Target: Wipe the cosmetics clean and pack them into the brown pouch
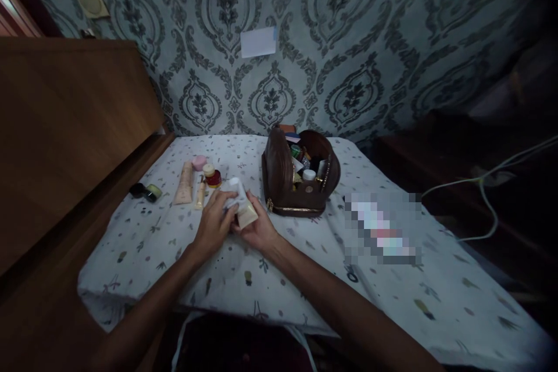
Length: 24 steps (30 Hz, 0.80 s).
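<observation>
While near the brown bag (288,177), both hands around a cream tube (244,209)

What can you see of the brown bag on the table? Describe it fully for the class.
The brown bag looks like smooth leather, rounded in shape, with a gold zip along its base. It stands upright and open on the patterned tablecloth, near the wall. Small bottles and jars fill its inside. The right hand is just in front of it, apart from it; nothing else touches it.
</observation>
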Motion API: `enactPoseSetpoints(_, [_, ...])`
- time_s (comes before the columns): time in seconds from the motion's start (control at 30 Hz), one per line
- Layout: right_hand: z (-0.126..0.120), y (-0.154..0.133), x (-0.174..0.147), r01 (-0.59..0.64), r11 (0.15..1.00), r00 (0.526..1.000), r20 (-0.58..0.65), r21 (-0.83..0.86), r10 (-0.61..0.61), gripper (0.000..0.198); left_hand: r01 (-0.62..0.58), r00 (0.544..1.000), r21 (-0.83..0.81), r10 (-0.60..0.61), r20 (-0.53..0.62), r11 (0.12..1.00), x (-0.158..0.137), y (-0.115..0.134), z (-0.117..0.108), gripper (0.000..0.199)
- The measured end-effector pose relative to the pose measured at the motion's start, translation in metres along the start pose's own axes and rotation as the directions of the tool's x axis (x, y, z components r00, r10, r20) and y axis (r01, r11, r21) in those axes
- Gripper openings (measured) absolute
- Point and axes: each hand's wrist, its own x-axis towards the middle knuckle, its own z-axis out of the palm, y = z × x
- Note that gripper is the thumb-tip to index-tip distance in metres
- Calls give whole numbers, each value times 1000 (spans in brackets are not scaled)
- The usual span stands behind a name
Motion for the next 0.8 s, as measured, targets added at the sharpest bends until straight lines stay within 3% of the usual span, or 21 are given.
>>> enactPoseSetpoints(0.2, [8, -8, -3, -28, 995, 999, -24, 95, 30, 48, -45, 978, -128, 70, 197, 991, -28, 18, 2, 19])
enactPoseSetpoints(0.3, [6, -7, 1, 9, 995, 999, -38, 94, -6, 30, -41, 986, -125, 61, 158, 991, -22, 13, -1, 18])
enactPoseSetpoints(0.43, [0, -2, 6, 85, 994, 995, -55, 68, -81, 11, 14, 1000, -65, -13, 19, 998, 1, -3, -8, 16])
enactPoseSetpoints(0.6, [-4, 4, 3, -35, 999, 999, 29, 15, 35, 36, 84, 991, -41, -87, -99, 996, 18, -19, -10, 19])
enactPoseSetpoints(0.8, [-5, 6, 11, -4, 999, 1000, 19, -32, 4, 27, 99, 994, -61, -101, -29, 993, 12, -17, -3, 20])
